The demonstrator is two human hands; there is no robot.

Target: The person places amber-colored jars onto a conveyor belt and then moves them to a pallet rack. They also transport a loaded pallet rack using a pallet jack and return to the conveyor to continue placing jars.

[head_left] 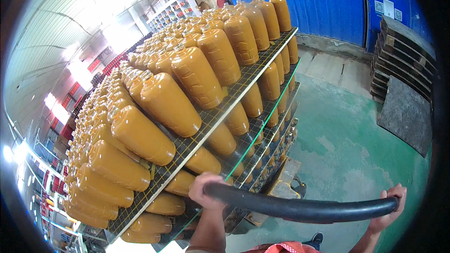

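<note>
A thick black curved handle runs across the lower part of the head view. My left hand is wrapped round its left end, close beside the loaded rack. My right hand grips the right end, over the green floor. Just ahead and to the left stand stacked shelves full of mustard-yellow bottles with clear necks. The bottles stand upright in tight rows on several levels. Below the handle shows part of a yellowish wheeled base, partly hidden by the shelves.
Wooden pallets are stacked at the right, with a dark flat board leaning on them. A blue wall with posters closes off the far side. Worn green floor lies between. A white shelf unit stands far back.
</note>
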